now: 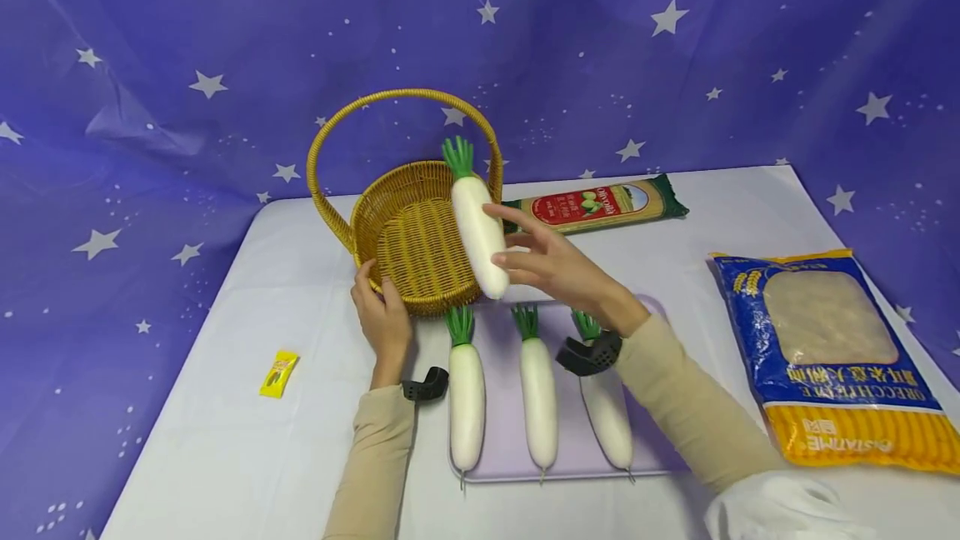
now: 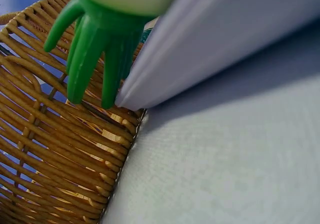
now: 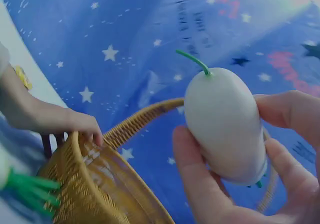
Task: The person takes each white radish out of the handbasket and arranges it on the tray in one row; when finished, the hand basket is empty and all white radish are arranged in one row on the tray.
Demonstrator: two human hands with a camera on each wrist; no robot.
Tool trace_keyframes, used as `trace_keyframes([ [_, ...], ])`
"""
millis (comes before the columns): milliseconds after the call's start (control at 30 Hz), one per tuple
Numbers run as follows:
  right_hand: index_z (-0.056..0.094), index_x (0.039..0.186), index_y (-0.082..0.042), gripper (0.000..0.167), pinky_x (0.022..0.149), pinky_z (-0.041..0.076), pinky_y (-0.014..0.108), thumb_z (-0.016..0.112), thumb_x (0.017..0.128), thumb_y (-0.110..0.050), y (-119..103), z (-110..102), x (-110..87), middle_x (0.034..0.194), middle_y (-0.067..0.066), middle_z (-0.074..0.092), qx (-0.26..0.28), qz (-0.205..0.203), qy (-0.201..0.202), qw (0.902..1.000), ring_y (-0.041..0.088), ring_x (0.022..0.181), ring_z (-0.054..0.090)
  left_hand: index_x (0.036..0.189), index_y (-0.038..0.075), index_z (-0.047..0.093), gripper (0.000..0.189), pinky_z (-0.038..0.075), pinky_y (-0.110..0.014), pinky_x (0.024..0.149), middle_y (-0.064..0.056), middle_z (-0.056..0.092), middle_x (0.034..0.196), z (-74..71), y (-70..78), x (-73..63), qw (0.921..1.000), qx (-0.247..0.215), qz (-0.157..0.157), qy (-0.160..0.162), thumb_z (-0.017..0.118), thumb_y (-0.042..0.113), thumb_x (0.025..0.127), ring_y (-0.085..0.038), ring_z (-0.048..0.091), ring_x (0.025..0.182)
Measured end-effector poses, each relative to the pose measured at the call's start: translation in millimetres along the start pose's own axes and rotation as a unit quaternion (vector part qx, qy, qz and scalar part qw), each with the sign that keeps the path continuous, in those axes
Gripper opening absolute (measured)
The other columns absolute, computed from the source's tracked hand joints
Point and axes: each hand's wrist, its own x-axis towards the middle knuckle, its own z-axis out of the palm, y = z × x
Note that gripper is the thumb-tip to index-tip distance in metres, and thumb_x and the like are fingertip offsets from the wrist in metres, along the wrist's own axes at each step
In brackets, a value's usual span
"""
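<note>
My right hand (image 1: 551, 261) holds a white radish (image 1: 477, 227) with a green leafy top between fingers and thumb, above the right side of a wicker basket (image 1: 412, 244). In the right wrist view the radish (image 3: 225, 124) shows its thin root end toward the camera, with fingers on both sides. At the basket's near left rim, my left hand (image 1: 381, 319) grips the edge, fingers curled over it. The basket's inside shows only woven bottom. Three more radishes lie side by side on a lilac tray (image 1: 502, 440) in front of the basket.
Behind the right hand lies a long pasta packet (image 1: 592, 205). A blue and yellow pasta bag (image 1: 832, 357) is at the right edge of the white table, and a small yellow packet (image 1: 280, 373) at the left. The basket's tall handle (image 1: 405, 93) arches up.
</note>
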Motion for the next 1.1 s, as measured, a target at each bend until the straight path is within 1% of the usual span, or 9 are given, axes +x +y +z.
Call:
trace_keyframes([
  [100,0.028,0.141,-0.032,0.061,0.086,0.047,0.031,0.056,0.089,-0.016,10.2,-21.6,-38.5,0.130,0.015,0.036,-0.023,0.007,0.023,0.9994,0.019,0.106,0.052,0.128,0.018,0.044,0.040,0.025,-0.032,0.055,-0.015,0.046,0.111,-0.6,-0.5,-1.4,1.0000,-0.001,-0.001,0.003,0.035,0.028,0.090,-0.017,0.030,0.063],
  [200,0.027,0.142,-0.028,0.061,0.083,0.046,0.026,0.055,0.089,-0.018,26.7,-41.8,-76.6,0.129,0.017,0.036,-0.099,0.013,0.071,0.9924,0.013,0.101,0.054,0.127,0.018,0.044,0.040,0.025,-0.032,0.055,-0.016,0.046,0.112,-0.9,-0.9,-2.3,1.0000,-0.002,-0.001,0.002,0.035,0.028,0.090,-0.018,0.031,0.064],
  [333,0.030,0.142,-0.022,0.060,0.076,0.045,0.022,0.056,0.088,-0.018,53.0,-60.3,-125.2,0.124,0.018,0.038,-0.214,0.025,0.146,0.9655,0.005,0.093,0.055,0.128,0.018,0.044,0.041,0.026,-0.032,0.055,-0.017,0.046,0.117,-1.0,-1.6,-2.0,1.0000,0.000,0.004,-0.001,0.035,0.028,0.089,-0.019,0.032,0.065],
  [533,0.031,0.141,-0.016,0.058,0.068,0.043,0.020,0.056,0.089,-0.019,83.3,-64.2,-182.2,0.120,0.019,0.044,-0.299,0.077,0.214,0.9270,0.002,0.084,0.055,0.129,0.019,0.042,0.041,0.025,-0.032,0.052,-0.018,0.045,0.119,-0.8,-1.7,-0.8,0.9999,0.003,0.007,-0.013,0.034,0.028,0.090,-0.017,0.032,0.061],
  [667,0.034,0.140,-0.017,0.058,0.064,0.042,0.021,0.058,0.088,-0.022,91.1,-55.6,-197.8,0.118,0.022,0.046,-0.349,0.100,0.227,0.9036,0.011,0.084,0.054,0.129,0.018,0.042,0.042,0.025,-0.032,0.052,-0.018,0.045,0.118,-1.0,-1.0,0.5,0.9999,0.001,0.009,-0.010,0.034,0.028,0.089,-0.017,0.030,0.060],
  [733,0.039,0.137,-0.017,0.056,0.063,0.043,0.020,0.061,0.086,-0.021,93.4,-49.2,-200.3,0.110,0.019,0.049,-0.389,0.094,0.233,0.8861,0.010,0.083,0.052,0.129,0.019,0.043,0.042,0.025,-0.032,0.051,-0.018,0.045,0.118,-1.0,-1.0,0.9,0.9999,0.000,0.008,-0.009,0.034,0.028,0.089,-0.017,0.030,0.059],
  [900,0.049,0.131,-0.018,0.052,0.055,0.036,0.018,0.065,0.081,-0.018,97.3,-34.3,-200.2,0.091,0.009,0.049,-0.481,0.078,0.258,0.8342,0.005,0.071,0.039,0.129,0.020,0.042,0.041,0.025,-0.032,0.051,-0.017,0.045,0.119,-0.3,-2.6,0.6,0.9999,0.004,0.009,-0.011,0.034,0.030,0.090,-0.017,0.031,0.059],
  [1000,0.049,0.130,-0.020,0.053,0.051,0.030,0.019,0.065,0.080,-0.016,98.7,-29.5,-199.6,0.091,0.009,0.046,-0.499,0.076,0.263,0.8220,0.006,0.068,0.034,0.129,0.020,0.042,0.041,0.025,-0.032,0.051,-0.017,0.045,0.119,0.0,-3.2,0.3,0.9999,0.003,0.009,-0.010,0.034,0.030,0.090,-0.017,0.031,0.059],
  [1100,0.051,0.128,-0.019,0.052,0.052,0.029,0.019,0.067,0.079,-0.016,99.1,-27.2,-199.2,0.095,0.013,0.047,-0.515,0.067,0.271,0.8105,0.008,0.069,0.035,0.129,0.021,0.042,0.041,0.025,-0.033,0.052,-0.017,0.045,0.119,-0.6,-2.8,0.3,0.9999,0.001,0.007,-0.011,0.034,0.030,0.090,-0.017,0.032,0.060],
])
